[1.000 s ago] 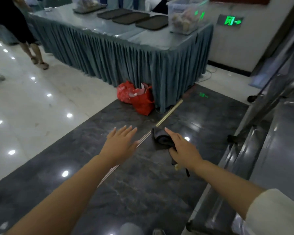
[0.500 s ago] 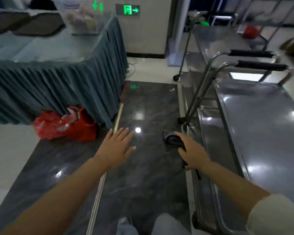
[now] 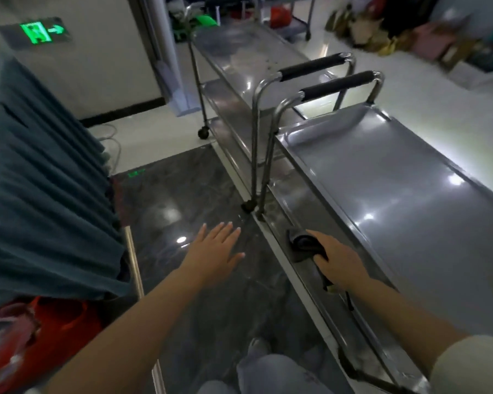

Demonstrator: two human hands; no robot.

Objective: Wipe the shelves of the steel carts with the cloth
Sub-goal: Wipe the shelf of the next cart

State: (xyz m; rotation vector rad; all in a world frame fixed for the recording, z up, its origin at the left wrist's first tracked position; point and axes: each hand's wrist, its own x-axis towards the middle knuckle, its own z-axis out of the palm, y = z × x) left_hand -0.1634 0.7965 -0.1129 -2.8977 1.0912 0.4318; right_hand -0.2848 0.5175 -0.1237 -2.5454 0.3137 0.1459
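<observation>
Head camera, looking down: the only sign I can read is a green exit sign with an arrow, no words legible. My right hand curls around a dark cloth over the lower shelf of the nearest steel cart; contact is unclear. My left hand hovers flat, fingers spread, holding nothing. Background clutter is blurred.

Banquet hall service area: skirted table, steel carts, exit sign, polished floor
</observation>
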